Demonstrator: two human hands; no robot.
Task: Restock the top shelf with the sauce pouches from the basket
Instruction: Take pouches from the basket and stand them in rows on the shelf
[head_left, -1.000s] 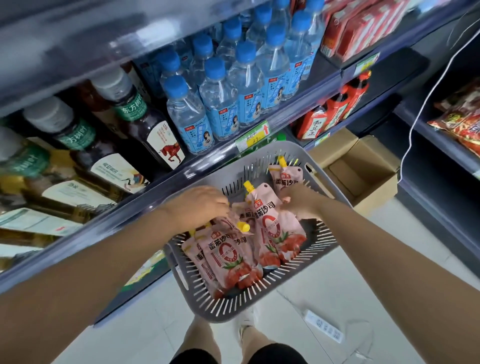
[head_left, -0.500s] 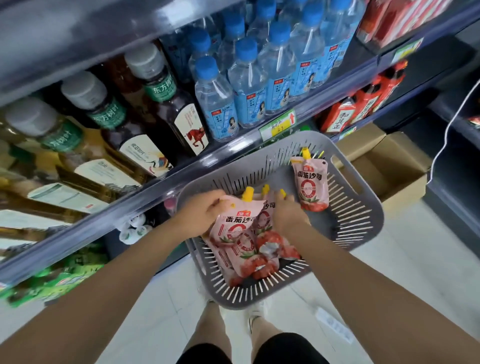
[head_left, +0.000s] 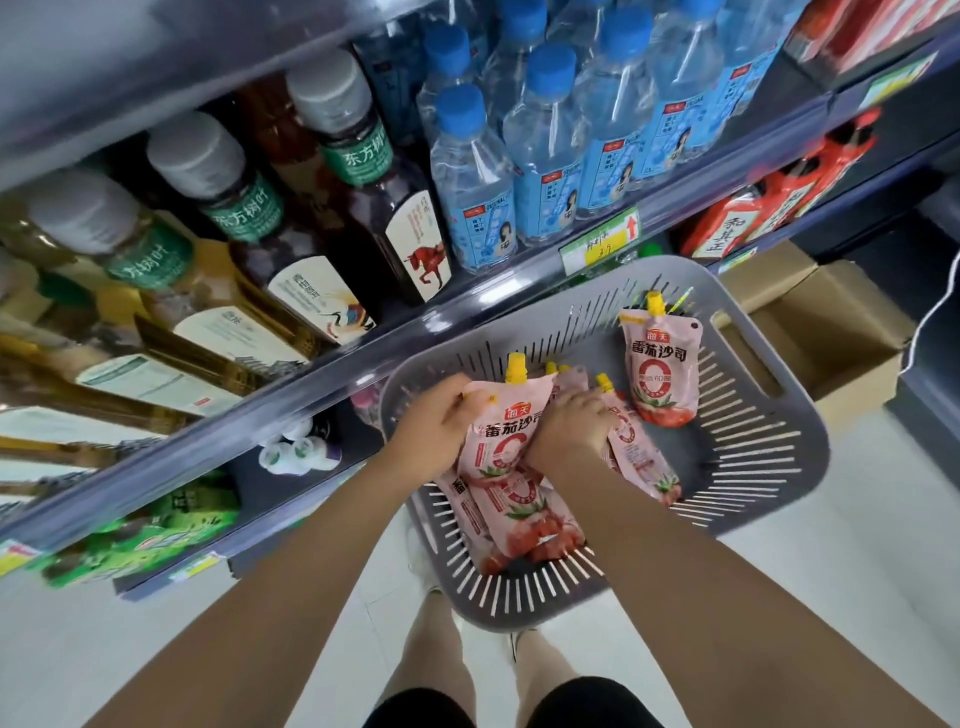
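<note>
A grey slotted basket (head_left: 753, 457) sits low against the shelf front, holding pink tomato sauce pouches with yellow caps. My left hand (head_left: 431, 421) grips the top edge of one pouch (head_left: 498, 431) near its spout. My right hand (head_left: 569, 428) is closed around a bunch of pouches (head_left: 639, 457) beside it. More pouches (head_left: 524, 519) lie underneath, partly hidden by my hands. One pouch (head_left: 657, 364) leans alone at the basket's far side. The top shelf is out of view.
The shelf in front carries dark tea bottles (head_left: 363, 171) and blue-capped water bottles (head_left: 545, 150). A price tag (head_left: 597, 244) hangs on the shelf edge. Red packets (head_left: 769, 208) fill a lower shelf. An open cardboard box (head_left: 831, 332) stands on the floor right of the basket.
Both hands have gathered the pouches together in the basket's near left part and closed on them. One pouch stays alone at the far side. The view has shifted right along the shelf.
</note>
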